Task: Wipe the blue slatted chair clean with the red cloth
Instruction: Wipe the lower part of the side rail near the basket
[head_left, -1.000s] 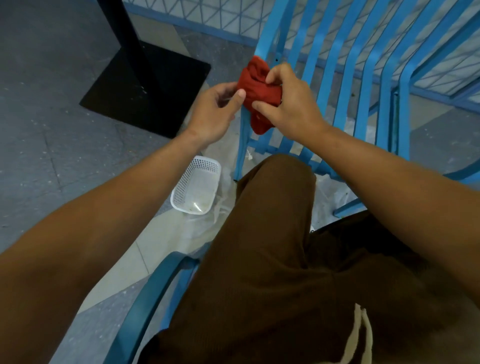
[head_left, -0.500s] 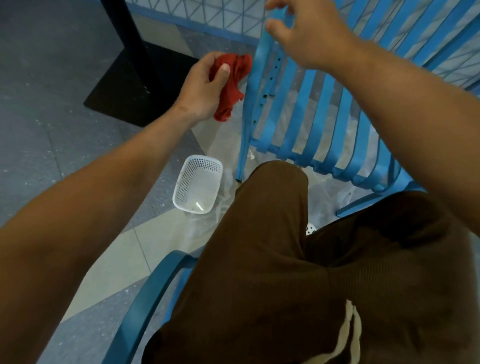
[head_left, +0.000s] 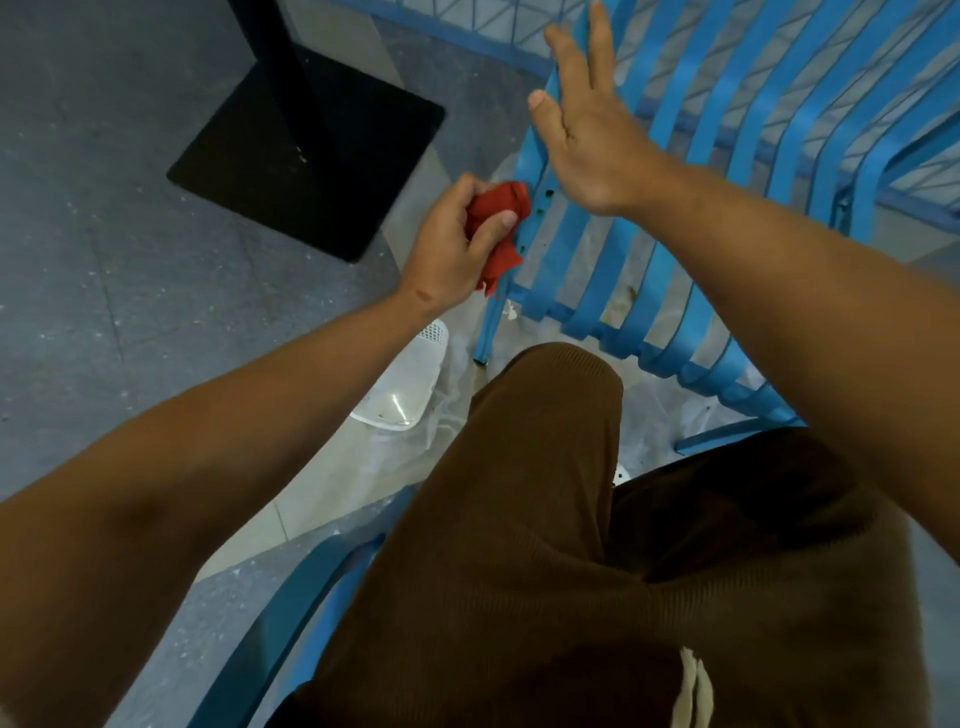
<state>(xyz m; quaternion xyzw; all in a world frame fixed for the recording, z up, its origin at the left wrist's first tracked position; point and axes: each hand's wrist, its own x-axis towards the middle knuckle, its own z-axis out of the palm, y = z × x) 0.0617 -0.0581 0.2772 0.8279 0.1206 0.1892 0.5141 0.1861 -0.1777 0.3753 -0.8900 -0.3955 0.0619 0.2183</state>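
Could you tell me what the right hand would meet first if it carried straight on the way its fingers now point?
Probably the blue slatted chair: the open right hand points up-frame along its left edge slat. Whether it touches already is unclear.

Cloth at the chair's edge

The red cloth (head_left: 498, 226) is bunched into a crumpled wad, pressed against the left side rail of the blue slatted chair (head_left: 597, 260). The chair's painted slats carry small brownish spots near the front.
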